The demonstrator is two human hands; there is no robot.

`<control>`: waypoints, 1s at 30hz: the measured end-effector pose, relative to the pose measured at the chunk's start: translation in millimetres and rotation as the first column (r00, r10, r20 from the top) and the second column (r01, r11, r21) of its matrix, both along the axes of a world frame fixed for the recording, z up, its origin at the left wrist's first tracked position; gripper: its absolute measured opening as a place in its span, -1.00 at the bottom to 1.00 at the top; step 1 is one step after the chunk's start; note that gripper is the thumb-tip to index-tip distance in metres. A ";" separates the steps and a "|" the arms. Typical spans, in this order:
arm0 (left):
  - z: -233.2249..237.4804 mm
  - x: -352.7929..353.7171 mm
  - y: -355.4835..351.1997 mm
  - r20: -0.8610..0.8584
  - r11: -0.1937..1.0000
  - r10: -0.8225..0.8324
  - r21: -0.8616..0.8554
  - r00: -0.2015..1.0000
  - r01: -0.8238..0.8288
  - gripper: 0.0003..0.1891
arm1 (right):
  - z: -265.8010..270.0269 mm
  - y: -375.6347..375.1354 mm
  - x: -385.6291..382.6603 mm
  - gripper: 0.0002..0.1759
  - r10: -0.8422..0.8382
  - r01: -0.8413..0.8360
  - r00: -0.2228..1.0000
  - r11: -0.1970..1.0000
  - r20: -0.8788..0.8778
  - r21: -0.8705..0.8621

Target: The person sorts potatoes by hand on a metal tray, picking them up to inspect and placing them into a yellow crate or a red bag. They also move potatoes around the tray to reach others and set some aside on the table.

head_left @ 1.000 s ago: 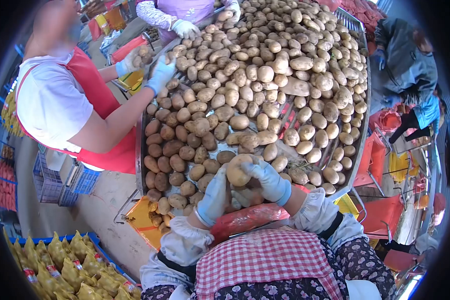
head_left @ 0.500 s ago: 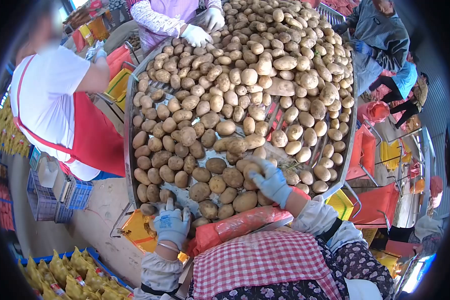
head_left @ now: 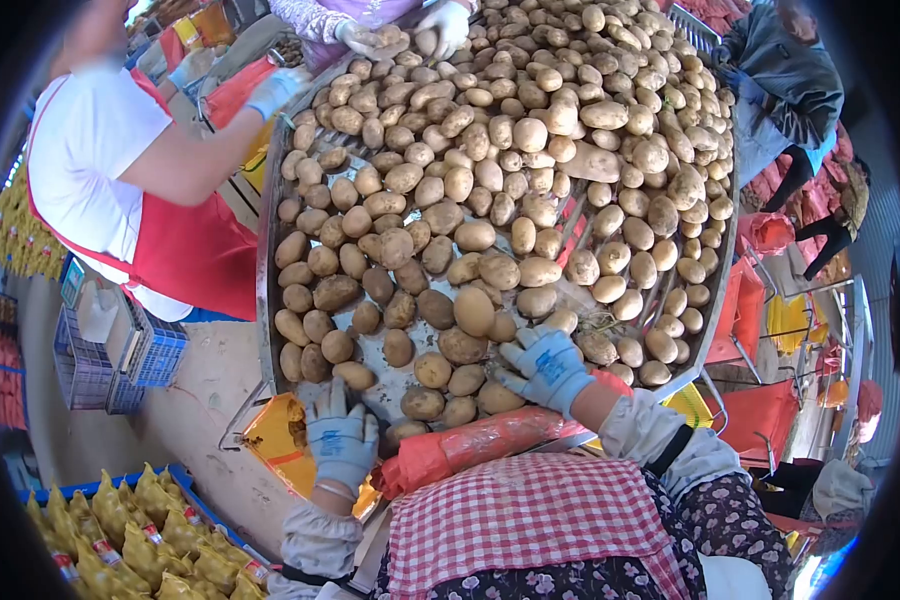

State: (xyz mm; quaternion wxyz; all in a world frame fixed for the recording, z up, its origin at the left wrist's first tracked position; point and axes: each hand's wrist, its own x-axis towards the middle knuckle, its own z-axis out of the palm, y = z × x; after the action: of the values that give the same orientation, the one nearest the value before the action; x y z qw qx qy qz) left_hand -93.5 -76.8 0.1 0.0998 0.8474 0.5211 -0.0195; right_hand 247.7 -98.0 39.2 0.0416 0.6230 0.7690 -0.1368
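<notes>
Many potatoes [head_left: 474, 312] cover a metal sorting table [head_left: 270, 250] in front of me. My left hand [head_left: 340, 440], in a white-and-blue glove, lies at the table's near left corner. Its fingers stretch out, just below a potato [head_left: 354, 375], and grip nothing. My right hand [head_left: 547, 372], gloved the same way, rests at the near edge with fingers apart, pointing left. It is beside a potato [head_left: 499, 397], and I see nothing held in it. A red plastic-wrapped roll [head_left: 480, 442] runs along the near edge between my wrists.
A person in a red apron [head_left: 190, 250] stands at the left, another with white gloves [head_left: 448, 25] across the table, a third in dark clothes [head_left: 795, 70] at the right. A yellow crate [head_left: 280, 445] hangs below the near left corner. Yellow net bags [head_left: 160, 530] fill a blue-edged container.
Potatoes near my hands have shifted, baring more metal. My right hand has come off a potato and its fingers have spread. My left hand's fingers have straightened.
</notes>
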 end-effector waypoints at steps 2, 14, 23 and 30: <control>-4.4 1.2 4.2 0.098 0.987 0.145 -0.088 0.985 -0.136 -0.42 | -9.3 5.6 -23.0 -0.59 0.065 -0.065 0.998 0.997 0.005 0.036; 15.7 31.7 18.6 0.295 0.987 0.158 -0.071 0.942 -0.143 -0.29 | -29.1 25.2 39.3 -0.28 -0.427 0.455 0.890 0.824 -0.158 0.337; 5.8 52.9 43.9 0.107 0.987 -0.106 0.135 0.989 0.091 -0.34 | 13.3 -6.1 37.4 -0.24 -0.357 0.347 0.924 0.933 -0.135 -0.095; 24.7 14.8 33.6 0.091 0.949 0.217 -0.253 0.972 -0.188 -0.33 | 8.2 -9.9 20.6 -0.16 -0.287 0.291 0.957 0.951 0.046 -0.110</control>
State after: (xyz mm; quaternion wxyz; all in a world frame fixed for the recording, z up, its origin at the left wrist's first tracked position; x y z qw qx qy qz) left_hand -78.7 -43.2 24.8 0.2345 0.7705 0.5924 -0.0224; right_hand 268.3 -107.9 47.4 0.0684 0.7273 0.6597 -0.1764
